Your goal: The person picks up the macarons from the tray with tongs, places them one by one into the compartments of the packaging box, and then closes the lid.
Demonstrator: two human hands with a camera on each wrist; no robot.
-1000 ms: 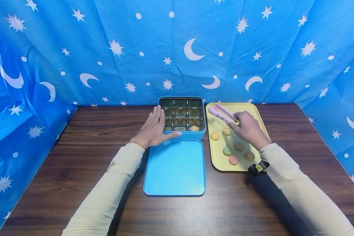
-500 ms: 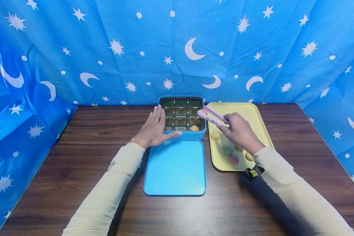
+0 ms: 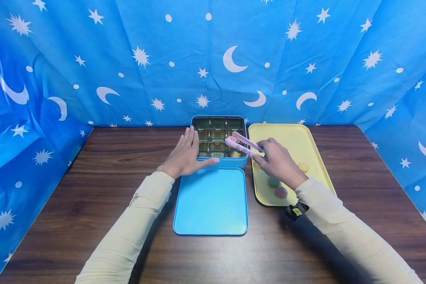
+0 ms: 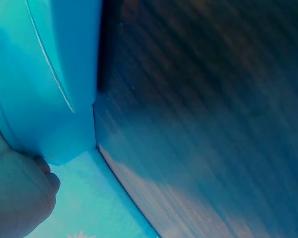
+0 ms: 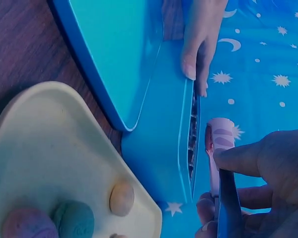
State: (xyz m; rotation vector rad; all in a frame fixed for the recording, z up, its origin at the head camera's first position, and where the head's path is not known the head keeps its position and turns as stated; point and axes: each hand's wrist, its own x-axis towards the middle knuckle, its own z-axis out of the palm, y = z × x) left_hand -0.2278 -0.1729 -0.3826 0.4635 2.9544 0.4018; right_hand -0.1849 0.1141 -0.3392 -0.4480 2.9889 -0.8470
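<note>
My right hand (image 3: 278, 161) grips pink tongs (image 3: 246, 144), their tips over the right side of the blue tin box (image 3: 220, 163). Between those tips sits a small reddish-pink macaron (image 3: 233, 139), partly hidden. In the right wrist view, the tongs (image 5: 222, 131) reach past the box rim, with my right hand (image 5: 278, 173) around them. My left hand (image 3: 184, 154) rests with straight fingers along the box's left side, its thumb across the front. The box holds a divided insert; a yellow macaron (image 3: 234, 154) lies in the front right compartment.
A yellow tray (image 3: 287, 132) right of the box carries several macarons, among them a green one (image 3: 274, 182), a pink one (image 3: 281, 192) and a yellow one (image 3: 303, 167). The blue lid (image 3: 211, 203) lies before the box. A patterned blue curtain (image 3: 184, 47) hangs behind.
My right hand has carried the tongs and the macaron leftward from above the yellow tray to over the box. My left hand has stayed in place.
</note>
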